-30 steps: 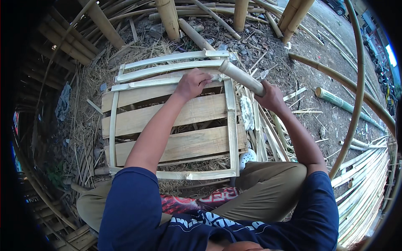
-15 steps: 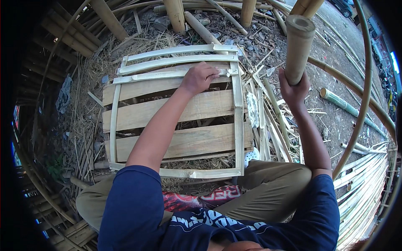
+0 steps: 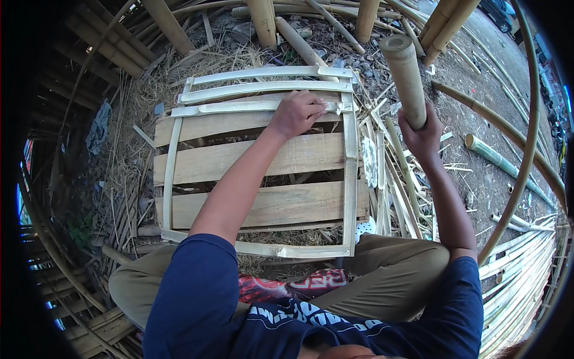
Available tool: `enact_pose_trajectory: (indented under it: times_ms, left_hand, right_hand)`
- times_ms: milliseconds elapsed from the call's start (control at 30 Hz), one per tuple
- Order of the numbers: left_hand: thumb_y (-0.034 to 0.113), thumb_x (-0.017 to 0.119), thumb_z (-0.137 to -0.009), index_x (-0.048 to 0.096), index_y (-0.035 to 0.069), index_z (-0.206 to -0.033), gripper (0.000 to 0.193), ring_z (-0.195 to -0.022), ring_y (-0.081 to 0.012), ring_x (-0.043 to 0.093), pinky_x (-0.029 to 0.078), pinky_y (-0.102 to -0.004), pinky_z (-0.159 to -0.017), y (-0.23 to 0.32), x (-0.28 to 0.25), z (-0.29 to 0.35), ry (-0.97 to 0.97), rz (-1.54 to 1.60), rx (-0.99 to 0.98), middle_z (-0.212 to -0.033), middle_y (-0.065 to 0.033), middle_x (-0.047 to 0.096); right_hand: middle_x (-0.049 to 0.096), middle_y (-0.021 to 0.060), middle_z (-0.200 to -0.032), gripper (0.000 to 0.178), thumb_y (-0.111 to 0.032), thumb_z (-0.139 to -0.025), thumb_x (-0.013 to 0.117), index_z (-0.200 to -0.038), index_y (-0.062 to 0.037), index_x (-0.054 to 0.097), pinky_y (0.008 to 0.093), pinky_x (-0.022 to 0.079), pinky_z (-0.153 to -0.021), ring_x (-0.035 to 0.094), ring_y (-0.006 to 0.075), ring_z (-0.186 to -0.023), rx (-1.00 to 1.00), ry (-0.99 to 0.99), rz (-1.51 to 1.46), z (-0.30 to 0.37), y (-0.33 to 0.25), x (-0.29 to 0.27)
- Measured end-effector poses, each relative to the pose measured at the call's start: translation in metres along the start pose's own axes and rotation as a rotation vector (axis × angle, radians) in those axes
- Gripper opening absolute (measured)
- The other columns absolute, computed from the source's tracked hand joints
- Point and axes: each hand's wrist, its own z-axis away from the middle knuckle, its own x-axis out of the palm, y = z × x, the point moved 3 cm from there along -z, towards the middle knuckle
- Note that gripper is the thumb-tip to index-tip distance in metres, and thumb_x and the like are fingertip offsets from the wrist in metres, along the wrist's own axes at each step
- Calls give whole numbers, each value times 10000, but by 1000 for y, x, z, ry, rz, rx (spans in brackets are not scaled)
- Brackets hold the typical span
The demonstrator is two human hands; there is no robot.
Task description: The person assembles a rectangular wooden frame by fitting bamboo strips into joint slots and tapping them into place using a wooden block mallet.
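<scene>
A rectangular frame of pale split bamboo strips (image 3: pixel 350 179) lies on a low slatted wooden platform (image 3: pixel 251 158) in front of my crossed legs. Several crosswise strips span its far end. My left hand (image 3: pixel 297 113) is closed on the nearest of these, a bamboo slat (image 3: pixel 233 107), close to where it meets the frame's right side; the fingertips are partly hidden. To the right, my right hand (image 3: pixel 422 134) grips the lower end of a thick bamboo club (image 3: pixel 406 78), raised with its top leaning left toward the frame.
Split bamboo offcuts (image 3: pixel 397 173) lie along the platform's right side. Upright bamboo posts (image 3: pixel 262 24) stand beyond it. A curved pole (image 3: pixel 526 143) and a greenish bamboo length (image 3: pixel 502 160) are farther right. Stacked bamboo strips (image 3: pixel 520 269) fill the lower right.
The club's top has swung left toward the frame. My left hand stays on the slat. The whole view has shifted slightly, with the frame now a little farther right.
</scene>
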Motion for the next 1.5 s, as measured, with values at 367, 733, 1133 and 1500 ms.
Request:
enact_pose_trajectory:
  times_ms: [367,733,1133,1500]
  left_hand:
    - [149,780,-877,795,106,-973,106,-883,-240,665,546,-380,-801,1,3,0,6,39,25,-963,-41,724]
    - [174,777,-888,796,91,-1001,142,-906,-254,668,551,-380,-823,-2,2,-2,-16,-11,16,-976,-53,739]
    - [43,759,-842,799,78,-1008,174,-898,-292,677,572,-391,-817,0,11,1,33,129,-19,-987,-92,749]
    - [-60,714,-773,800,90,-1068,342,-885,-295,684,585,-391,-807,-8,8,2,-1,141,-80,-1009,-98,764]
  right_hand:
    - [716,179,-758,368,-233,-813,824,-1061,-25,649,416,567,-665,748,341,-699,-15,-67,38,6,31,15]
    - [727,180,-851,449,-210,-739,829,-1120,-68,637,467,574,-694,725,382,-752,-87,-454,255,40,75,46]
    - [711,215,-789,366,-205,-747,805,-1022,-42,627,475,569,-692,738,400,-744,89,-575,352,29,61,39]
    - [734,200,-869,426,-275,-767,781,-1101,-51,643,513,563,-773,729,413,-819,84,-457,270,30,57,31]
